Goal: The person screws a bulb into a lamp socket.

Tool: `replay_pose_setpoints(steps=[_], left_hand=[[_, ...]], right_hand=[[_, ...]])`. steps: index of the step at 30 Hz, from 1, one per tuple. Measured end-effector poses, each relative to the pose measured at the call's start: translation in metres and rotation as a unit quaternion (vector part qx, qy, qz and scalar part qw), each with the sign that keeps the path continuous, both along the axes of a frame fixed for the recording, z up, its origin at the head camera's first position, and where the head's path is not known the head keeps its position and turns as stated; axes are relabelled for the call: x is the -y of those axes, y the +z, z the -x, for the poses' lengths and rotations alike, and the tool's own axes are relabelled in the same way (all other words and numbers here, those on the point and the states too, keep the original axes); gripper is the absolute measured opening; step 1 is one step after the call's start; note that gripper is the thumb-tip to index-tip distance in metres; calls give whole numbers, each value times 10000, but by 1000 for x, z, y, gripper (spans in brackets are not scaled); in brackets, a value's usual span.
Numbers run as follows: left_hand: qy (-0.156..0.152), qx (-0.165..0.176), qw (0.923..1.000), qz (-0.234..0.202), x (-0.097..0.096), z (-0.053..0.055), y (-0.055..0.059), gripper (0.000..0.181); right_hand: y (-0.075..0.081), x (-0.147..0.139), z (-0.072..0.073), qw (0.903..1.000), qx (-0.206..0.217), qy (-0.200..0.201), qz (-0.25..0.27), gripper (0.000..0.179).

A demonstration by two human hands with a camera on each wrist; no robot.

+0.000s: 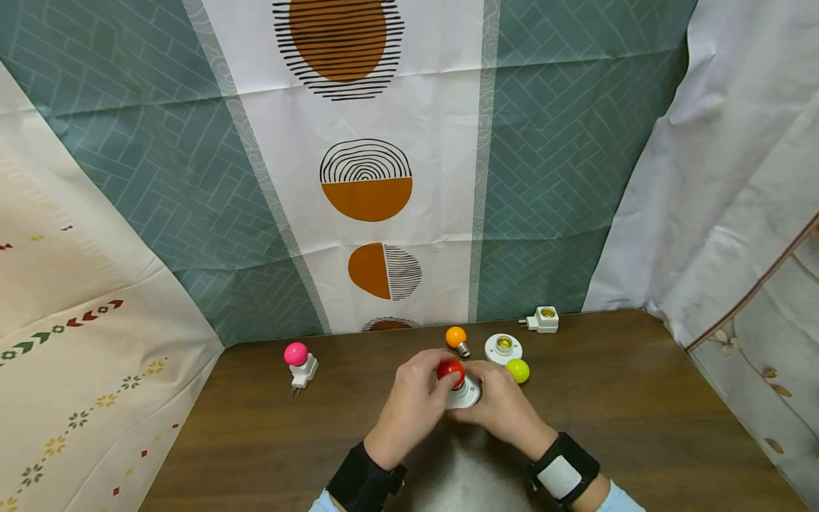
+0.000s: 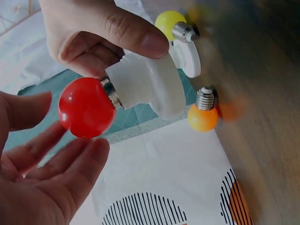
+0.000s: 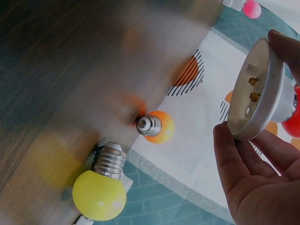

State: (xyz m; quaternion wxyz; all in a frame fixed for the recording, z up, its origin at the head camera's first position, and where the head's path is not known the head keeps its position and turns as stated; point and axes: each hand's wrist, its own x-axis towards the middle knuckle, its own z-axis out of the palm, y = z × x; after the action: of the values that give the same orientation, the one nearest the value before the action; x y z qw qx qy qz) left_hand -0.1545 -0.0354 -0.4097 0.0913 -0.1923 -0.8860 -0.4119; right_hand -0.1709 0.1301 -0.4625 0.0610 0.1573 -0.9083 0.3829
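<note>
My right hand [image 1: 502, 402] grips a round white lamp holder [image 2: 166, 89] by its base, which is lifted off the table and tilted. In the right wrist view the base's hollow underside with brass screws shows. A red light bulb [image 2: 86, 108] sits in the holder's socket, with part of its metal base still visible. Around the bulb is my left hand [image 1: 412, 391]. In the left wrist view its fingertips [image 2: 98, 147] are at the bulb's underside, and the thumb stands a little apart from the glass.
Beyond the hands lie an orange bulb [image 1: 456, 336], a yellow-green bulb [image 1: 517, 370] and a second round lamp holder [image 1: 490, 348]. A white plug-in socket [image 1: 544, 324] is at the back right. Far left, a pink bulb [image 1: 296, 353] sits in another plug-in socket [image 1: 303, 371] on the brown table [image 1: 256, 441].
</note>
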Motion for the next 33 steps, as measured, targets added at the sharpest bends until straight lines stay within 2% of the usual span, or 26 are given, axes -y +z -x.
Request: replay_pose_setpoints(steps=[7, 14, 17, 24, 33], left_hand=[[527, 148, 9984, -143, 0, 0, 0, 27], [689, 247, 9972, -132, -1, 0, -1, 28], [667, 256, 9974, -96, -1, 0, 0, 27], [409, 241, 9989, -16, -2, 0, 0, 24], [129, 119, 9997, 161, -2, -1, 1, 30]], right_hand=[[3, 1, 0, 9999, -106, -8, 23, 66], [2, 3, -1, 9999, -124, -88, -3, 68], [1, 3, 0, 9999, -122, -78, -19, 68], [0, 2, 0, 9999, -139, 50, 4, 65], [0, 2, 0, 10000, -51, 58, -3, 65]])
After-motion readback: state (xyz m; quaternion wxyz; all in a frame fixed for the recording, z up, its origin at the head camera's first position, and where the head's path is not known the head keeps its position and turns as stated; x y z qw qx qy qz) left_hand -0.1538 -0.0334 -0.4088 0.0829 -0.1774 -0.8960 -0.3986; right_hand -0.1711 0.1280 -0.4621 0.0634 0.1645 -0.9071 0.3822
